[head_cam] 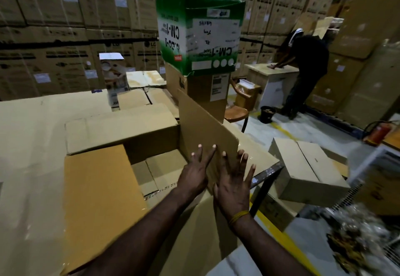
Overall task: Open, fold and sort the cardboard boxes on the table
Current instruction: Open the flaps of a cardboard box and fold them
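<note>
An open cardboard box (121,167) was seen on the table (32,156), near centre, its top flaps spread out. The right flap (205,124) stood upright and was being pressed by both hands. The left hand (195,172) lay flat against the flap's inner face, fingers straight and spread, nothing gripped. The right hand (232,185) was laid on the flap's near edge, fingers also straight and released; whether the thumb hooked behind the board could not be told.

Progress was judged early to middle. This box was opened but not yet flattened. Behind it, flattened cartons (138,100) were laid on the far side of the table, likely already sorted. A brown box (205,89) with a green-and-white box (199,35) stacked on it was left standing at the far right, still unfolded. A closed box (303,167) lay on the floor to the right. A second person (307,63) was seen bent over a far table.
</note>
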Tool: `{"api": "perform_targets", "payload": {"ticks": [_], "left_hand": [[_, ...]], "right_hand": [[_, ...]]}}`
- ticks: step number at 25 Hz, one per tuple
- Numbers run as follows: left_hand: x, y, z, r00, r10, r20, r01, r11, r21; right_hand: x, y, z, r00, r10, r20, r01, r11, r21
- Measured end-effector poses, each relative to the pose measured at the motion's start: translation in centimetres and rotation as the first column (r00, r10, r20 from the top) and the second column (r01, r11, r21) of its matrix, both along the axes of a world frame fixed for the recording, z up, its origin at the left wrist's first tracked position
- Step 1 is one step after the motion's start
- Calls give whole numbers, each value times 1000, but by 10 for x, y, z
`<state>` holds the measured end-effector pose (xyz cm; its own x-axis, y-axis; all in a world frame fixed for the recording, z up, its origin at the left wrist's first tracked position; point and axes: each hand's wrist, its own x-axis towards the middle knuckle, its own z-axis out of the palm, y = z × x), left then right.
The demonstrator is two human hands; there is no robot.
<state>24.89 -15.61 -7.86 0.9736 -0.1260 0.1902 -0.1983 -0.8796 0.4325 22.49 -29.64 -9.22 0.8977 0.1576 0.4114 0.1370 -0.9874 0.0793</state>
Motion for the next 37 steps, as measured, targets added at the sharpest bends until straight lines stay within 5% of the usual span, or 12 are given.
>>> {"api": "perform_targets", "payload": {"ticks": [7, 13, 18, 21, 26, 29, 33, 37], "left_hand": [[8, -27, -16, 959, -15, -284, 43, 995, 93], [6, -23, -19, 946, 64, -319, -19, 990, 141], [-22, 4, -28, 886, 414, -208, -340, 886, 315], [-66, 30, -30, 791, 596, -138, -536, 784, 314], [-128, 47, -37, 625, 777, -73, -742, 620, 255], [-147, 52, -45, 597, 802, -21, -794, 595, 121], [-173, 55, -48, 602, 787, 140, -782, 616, -98], [-200, 54, -48, 527, 713, 462, -683, 679, -269]], "right_hand": [[23, -11, -13, 968, -36, -250, 60, 994, 87], [29, -15, -19, 910, 136, -392, 13, 935, 355], [36, 5, -11, 903, 194, -384, -86, 956, 280], [31, 38, -7, 853, 363, -376, -299, 929, 218], [28, 109, -11, 558, 675, -482, -693, 699, 177], [22, 141, -17, 446, 762, -470, -816, 562, 137], [14, 154, -12, 345, 920, -184, -911, 375, 171], [-3, 166, 8, 290, 955, 59, -915, 259, 308]]}}
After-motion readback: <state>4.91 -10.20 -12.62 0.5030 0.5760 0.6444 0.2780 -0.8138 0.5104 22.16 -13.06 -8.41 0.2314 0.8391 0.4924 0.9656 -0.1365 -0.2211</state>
